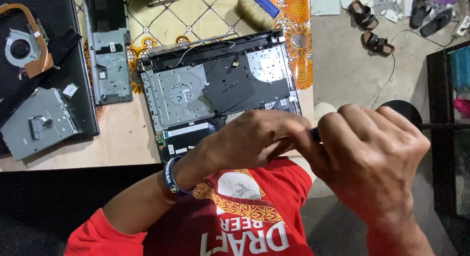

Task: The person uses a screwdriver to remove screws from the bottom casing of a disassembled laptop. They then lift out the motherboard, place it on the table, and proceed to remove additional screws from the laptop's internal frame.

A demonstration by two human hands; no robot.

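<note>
1. Lying opened on the wooden surface (pixel 122 143), a laptop base (pixel 220 89) shows flat grey metal plates.
2. Left hand (pixel 252 138) and right hand (pixel 372 153) curl closed together, pinching a small dark tool (pixel 315 134) above the base's front edge.

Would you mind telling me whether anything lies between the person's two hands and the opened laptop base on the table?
Nothing visible does. The left hand and right hand meet on a small dark tool just above the near edge of the opened grey and black laptop base; the hands themselves hide that edge.

Brush (pixel 258 10), sandals (pixel 369 28), fan w/ heatpipe (pixel 22 48), optical drive (pixel 38 123).
</note>
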